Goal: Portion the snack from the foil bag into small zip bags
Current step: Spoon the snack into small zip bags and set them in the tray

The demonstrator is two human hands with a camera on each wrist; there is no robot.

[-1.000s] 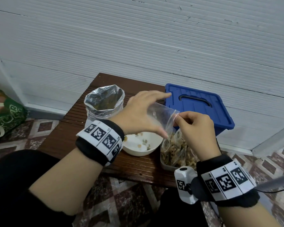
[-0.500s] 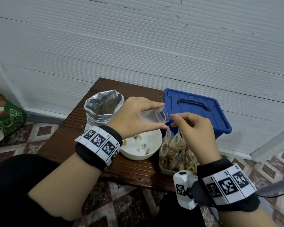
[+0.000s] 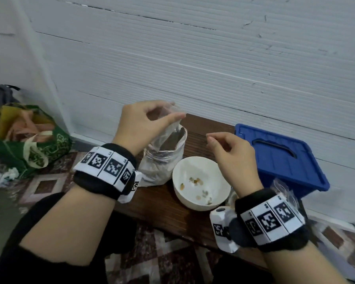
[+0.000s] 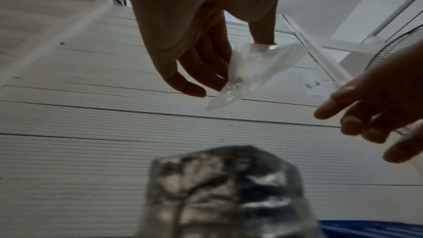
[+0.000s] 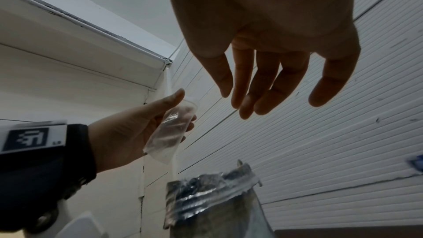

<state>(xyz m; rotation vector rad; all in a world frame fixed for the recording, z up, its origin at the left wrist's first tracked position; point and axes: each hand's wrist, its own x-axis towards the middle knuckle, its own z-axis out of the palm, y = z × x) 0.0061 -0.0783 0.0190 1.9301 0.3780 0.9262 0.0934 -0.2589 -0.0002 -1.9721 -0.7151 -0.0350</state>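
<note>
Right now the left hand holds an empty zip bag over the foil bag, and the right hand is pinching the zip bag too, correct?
Not quite. The left hand does hold the empty zip bag over the foil bag, but the right hand is off it, empty; the right wrist view shows this.

Head: looking down and forward over both wrists at the surface (image 3: 166, 206).
Left wrist: looking up, close under its hand.
Right wrist: likewise.
Shared: foil bag (image 3: 168, 158), in all 3.
</note>
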